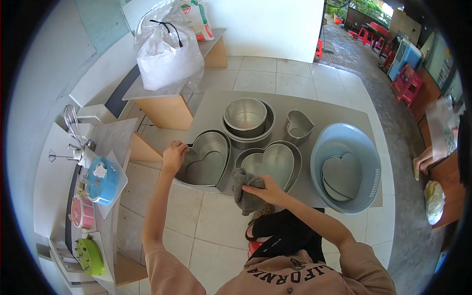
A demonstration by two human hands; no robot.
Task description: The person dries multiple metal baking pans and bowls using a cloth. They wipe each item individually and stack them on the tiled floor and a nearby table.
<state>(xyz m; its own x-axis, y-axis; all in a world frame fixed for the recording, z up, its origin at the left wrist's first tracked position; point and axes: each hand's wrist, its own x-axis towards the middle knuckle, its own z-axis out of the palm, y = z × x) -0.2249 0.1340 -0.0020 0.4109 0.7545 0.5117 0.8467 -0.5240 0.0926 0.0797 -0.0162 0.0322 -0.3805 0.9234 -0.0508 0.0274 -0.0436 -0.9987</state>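
My left hand (175, 156) grips the rim of a heart-shaped metal cake pan (220, 147) at the table's left; a smaller heart outline shows inside it. A crumpled grey cloth (246, 190) hangs from my right hand (266, 188), just in front of the nested heart pans (298, 162) in the middle. Behind them stand nested round metal pans (271, 114) and a small heart-shaped pan (304, 127). On the right, a light blue plastic basin (370, 155) holds heart-shaped metal plates (343, 176). All these stand on a grey table (343, 108).
At left, a side table (110, 136) bears a hand mixer (83, 155) and blue (105, 184), pink (83, 212) and green cakes (90, 256). A tied plastic bag (166, 62) sits on a bench behind. At far right, part of another person (426, 158) shows.
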